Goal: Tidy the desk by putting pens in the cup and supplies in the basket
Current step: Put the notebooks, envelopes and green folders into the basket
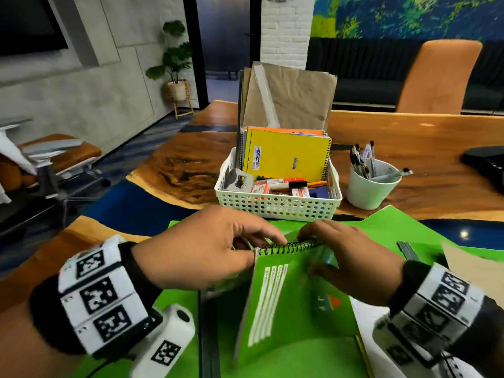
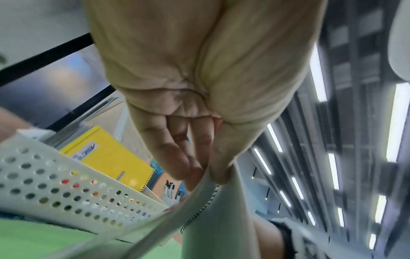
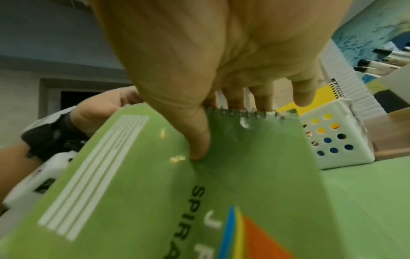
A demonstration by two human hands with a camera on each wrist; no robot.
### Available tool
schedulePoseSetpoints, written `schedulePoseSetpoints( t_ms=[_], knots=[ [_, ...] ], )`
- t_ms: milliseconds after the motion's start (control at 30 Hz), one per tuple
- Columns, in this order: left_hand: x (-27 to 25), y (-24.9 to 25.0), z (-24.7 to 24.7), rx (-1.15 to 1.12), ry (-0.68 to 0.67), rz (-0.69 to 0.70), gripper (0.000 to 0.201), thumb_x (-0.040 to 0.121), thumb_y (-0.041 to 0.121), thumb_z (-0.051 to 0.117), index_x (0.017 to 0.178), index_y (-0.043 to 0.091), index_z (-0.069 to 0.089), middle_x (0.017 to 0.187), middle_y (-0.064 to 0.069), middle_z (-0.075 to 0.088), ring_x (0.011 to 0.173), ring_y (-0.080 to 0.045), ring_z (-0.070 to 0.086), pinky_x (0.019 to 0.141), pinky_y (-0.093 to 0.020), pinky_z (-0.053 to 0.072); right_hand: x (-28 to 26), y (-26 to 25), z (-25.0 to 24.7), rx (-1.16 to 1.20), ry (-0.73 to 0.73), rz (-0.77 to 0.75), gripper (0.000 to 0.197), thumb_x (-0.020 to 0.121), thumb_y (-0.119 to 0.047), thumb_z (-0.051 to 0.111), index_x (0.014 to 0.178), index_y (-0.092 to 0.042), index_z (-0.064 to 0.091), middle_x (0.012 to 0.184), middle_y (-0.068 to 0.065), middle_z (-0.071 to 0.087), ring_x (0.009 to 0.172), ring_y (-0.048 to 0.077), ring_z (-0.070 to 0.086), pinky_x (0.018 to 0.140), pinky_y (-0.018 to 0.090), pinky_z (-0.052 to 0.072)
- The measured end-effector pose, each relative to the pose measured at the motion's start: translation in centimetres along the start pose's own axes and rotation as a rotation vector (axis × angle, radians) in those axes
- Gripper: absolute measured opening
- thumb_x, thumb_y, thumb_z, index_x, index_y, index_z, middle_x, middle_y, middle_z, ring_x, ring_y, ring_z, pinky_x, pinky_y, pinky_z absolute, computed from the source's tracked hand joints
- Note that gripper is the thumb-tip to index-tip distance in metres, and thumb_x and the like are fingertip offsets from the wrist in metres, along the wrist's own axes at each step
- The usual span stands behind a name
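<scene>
here, left hand (image 1: 207, 249) and right hand (image 1: 351, 252) both pinching green notebook (image 1: 286, 304) at its coil, cover reading "spira"

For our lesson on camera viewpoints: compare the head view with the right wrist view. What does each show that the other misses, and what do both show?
Only the head view shows the whole white cup of pens and the brown envelopes standing in the basket.

Only the right wrist view shows the right hand's thumb pressed on the cover, beside the printed letters "SPIRA".

Both show the green spiral notebook, held by both hands, and the white perforated basket.
</scene>
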State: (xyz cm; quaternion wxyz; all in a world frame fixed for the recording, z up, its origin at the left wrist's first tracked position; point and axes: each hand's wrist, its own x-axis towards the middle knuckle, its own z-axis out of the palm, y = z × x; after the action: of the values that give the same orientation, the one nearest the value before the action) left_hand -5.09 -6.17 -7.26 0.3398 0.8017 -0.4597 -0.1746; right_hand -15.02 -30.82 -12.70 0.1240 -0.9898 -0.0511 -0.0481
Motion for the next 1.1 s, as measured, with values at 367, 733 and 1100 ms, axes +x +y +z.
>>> schedulePoseSetpoints(
  t_ms=[367,733,1100],
  knots=[
    [1.5,-4.3,-4.3,-0.443,0.499,-0.164,0.12,0.052,0.046,0.096,0.151,0.049,0.028,0.133,0.013,0.06,0.123,-0.007,0.06,0.097,-0.03,0.054,6.8,-0.8,-6.1,0.295,0.484,0.059,0.026,0.086,-0.017,0.072,0.11,-0.017,0.06,0.099,0.0,0.07,0.089,0.026,0.064,0.079,0.044,0.053],
    [7.8,-8.3,-6.4,-0.685,0.817,-0.192,0.03,0.096,0.002,0.061,0.121,0.018,0.066,0.118,-0.002,0.075,0.112,-0.025,0.07,0.104,-0.056,0.049,18.2,3.7,-4.6,0.407,0.124,0.295,0.054,0.083,0.003,0.063,0.134,-0.014,0.053,0.132,0.009,0.06,0.117,0.024,0.059,0.093,0.032,0.049],
    [13.9,-8.8,-15.4,-0.165,0.844,-0.086,0.043,0.075,0.014,0.054,0.111,0.037,0.06,0.112,-0.009,0.071,0.102,-0.037,0.068,0.086,-0.061,0.055,26.2,11.1,-5.3,-0.469,-0.094,0.523,0.065,0.083,-0.045,0.069,0.139,-0.021,0.049,0.134,0.011,0.05,0.117,0.036,0.055,0.086,0.036,0.044]
  ],
)
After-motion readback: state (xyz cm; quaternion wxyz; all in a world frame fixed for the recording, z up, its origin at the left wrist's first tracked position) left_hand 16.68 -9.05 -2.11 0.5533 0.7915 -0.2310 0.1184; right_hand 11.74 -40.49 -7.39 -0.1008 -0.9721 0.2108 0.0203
